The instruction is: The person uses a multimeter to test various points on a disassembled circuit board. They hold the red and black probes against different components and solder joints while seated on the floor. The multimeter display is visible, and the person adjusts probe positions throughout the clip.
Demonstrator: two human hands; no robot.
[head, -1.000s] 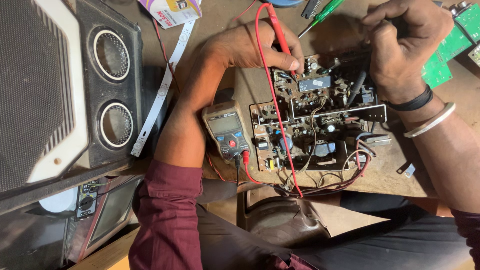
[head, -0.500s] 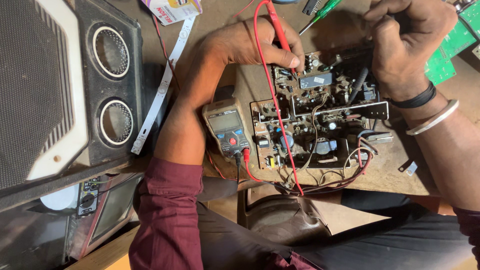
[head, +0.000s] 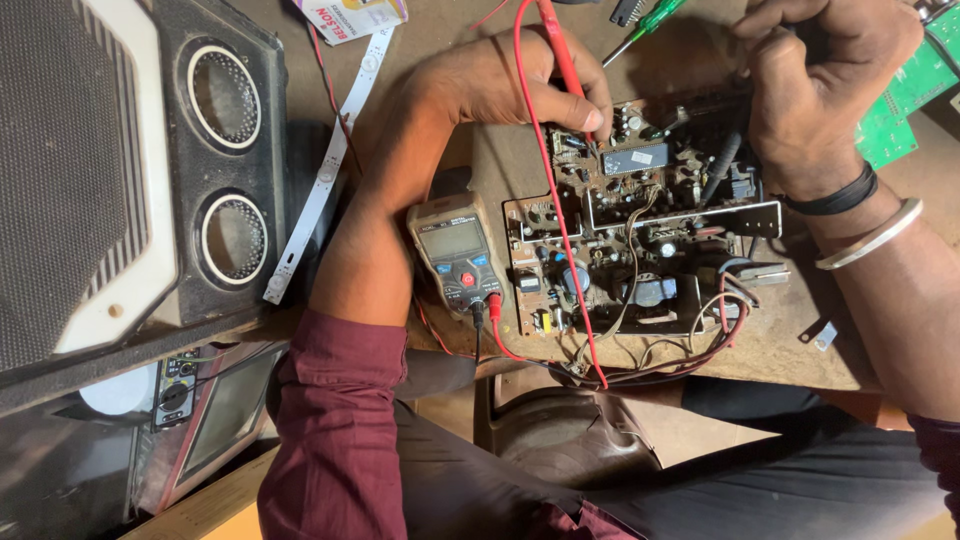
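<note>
A red probe [head: 566, 62] is pinched by the left hand [head: 500, 85] against the circuit board [head: 640, 235]. A black probe [head: 722, 165] is gripped by the right hand [head: 815, 85]. A meter [head: 457, 255] lies left of the board.

We have one view only, worn on the head and looking steeply down at the bench [head: 790, 350] from close range. The circuit board [head: 640, 230] sits just right of centre, the speaker cabinet [head: 130, 170] at nine o'clock.

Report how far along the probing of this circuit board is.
Done: the multimeter lies beside the circuit board, leads plugged in. In hand: left hand presses the red probe onto the board; right hand works at its far edge. Left: the meter's reading is unreadable here.
</note>
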